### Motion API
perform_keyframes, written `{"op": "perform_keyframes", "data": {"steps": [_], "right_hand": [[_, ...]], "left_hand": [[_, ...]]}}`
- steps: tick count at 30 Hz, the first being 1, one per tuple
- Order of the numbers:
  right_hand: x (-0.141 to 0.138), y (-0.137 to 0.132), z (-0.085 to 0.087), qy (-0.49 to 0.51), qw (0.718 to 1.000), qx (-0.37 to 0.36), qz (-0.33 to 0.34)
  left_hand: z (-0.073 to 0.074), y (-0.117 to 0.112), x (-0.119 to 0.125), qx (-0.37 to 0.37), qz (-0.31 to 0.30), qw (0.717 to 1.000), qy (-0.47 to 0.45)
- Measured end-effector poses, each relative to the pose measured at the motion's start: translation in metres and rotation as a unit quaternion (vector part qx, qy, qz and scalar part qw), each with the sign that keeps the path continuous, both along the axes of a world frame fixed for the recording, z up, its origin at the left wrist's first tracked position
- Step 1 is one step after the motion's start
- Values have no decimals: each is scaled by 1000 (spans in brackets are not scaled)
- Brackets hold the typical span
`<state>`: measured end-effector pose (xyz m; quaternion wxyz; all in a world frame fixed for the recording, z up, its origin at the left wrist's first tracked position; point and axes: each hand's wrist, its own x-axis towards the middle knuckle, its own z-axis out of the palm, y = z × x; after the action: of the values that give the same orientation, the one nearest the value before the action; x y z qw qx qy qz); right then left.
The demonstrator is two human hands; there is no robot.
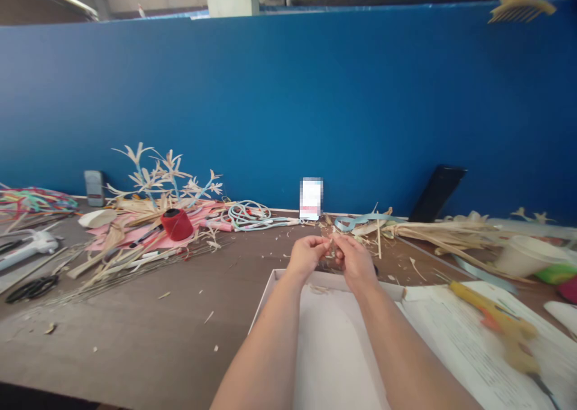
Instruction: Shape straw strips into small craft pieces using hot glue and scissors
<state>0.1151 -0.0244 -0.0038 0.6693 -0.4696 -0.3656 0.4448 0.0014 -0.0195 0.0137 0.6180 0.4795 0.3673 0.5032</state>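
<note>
My left hand [308,255] and my right hand [356,261] meet above the far edge of a shallow white box [336,329]. The fingertips of both are pinched together around something tiny and pale, too small to name. Below them, a few thin straw-coloured scraps [320,289] lie inside the box near its far wall. Just beyond my hands, a phone [311,198] with a lit screen leans on the blue partition. A coil of pale blue ribbon [354,221] and dried husk strips [374,229] lie to the right of it.
On the right, a yellow glue gun [493,323] rests on printed paper [444,338] near a white cup [525,255]. Leftward are a red thread spool [177,225], husk flowers [171,172], pale blue cords [247,214] and black-handled scissors [33,288]. A blue partition [270,103] closes the back.
</note>
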Motion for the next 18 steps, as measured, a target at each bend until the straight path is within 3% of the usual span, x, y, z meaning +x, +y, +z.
{"op": "perform_keyframes", "data": {"steps": [8, 12, 18], "right_hand": [[-1, 1, 4, 59, 998, -2, -25], [0, 1, 3, 69, 997, -1, -43], [0, 0, 2, 52, 999, -14, 1]], "left_hand": [[-12, 8, 1, -11, 28, 999, -40], [-13, 8, 0, 16, 12, 998, -62], [-10, 4, -2, 19, -23, 995, -91]]}}
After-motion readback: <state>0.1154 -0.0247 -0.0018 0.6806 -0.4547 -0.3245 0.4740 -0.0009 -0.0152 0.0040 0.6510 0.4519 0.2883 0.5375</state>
